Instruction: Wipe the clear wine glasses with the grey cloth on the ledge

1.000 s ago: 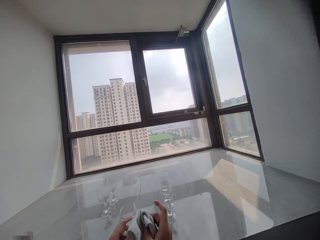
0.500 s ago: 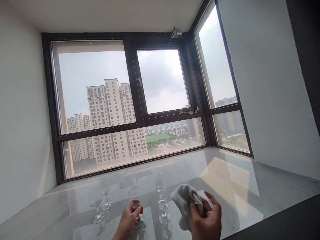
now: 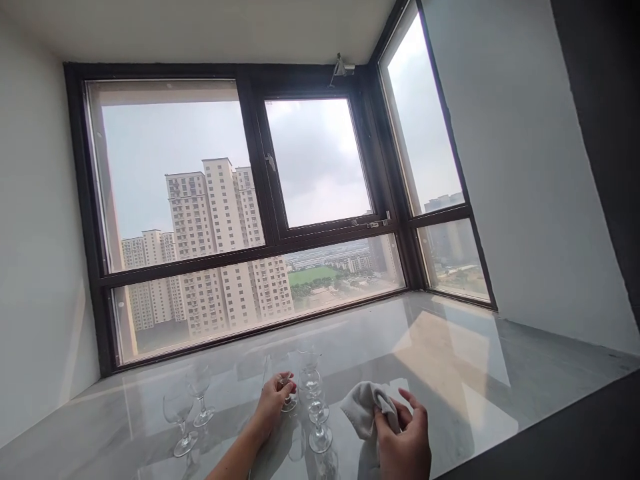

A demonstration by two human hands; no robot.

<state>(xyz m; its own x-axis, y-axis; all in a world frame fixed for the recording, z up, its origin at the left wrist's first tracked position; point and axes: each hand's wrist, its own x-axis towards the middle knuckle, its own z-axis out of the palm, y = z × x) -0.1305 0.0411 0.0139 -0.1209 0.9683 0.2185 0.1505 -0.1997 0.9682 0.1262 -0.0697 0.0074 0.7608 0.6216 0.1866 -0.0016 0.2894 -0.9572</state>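
My left hand is closed around a stemmed glass, whose foot shows below my fingers at the glossy grey sill. My fingers cover part of the glass, and its clear upper part is hard to make out. In my right hand, a light grey cloth is bunched between thumb and fingers, held above the sill. Just right of my left hand, several clear stemmed glasses stand in a row, the nearest glass closest to me. Two more stand to the left, a front glass and a rear glass.
The glossy grey sill mirrors the light and the glasses. Behind it rises a dark-framed window with a handle. White walls flank both sides, and the sill's front edge runs diagonally at lower right.
My left hand has moved forward and right with the stemmed glass, nearer the row. My right hand, still holding the cloth, has shifted slightly left and down. The view has turned slightly right.
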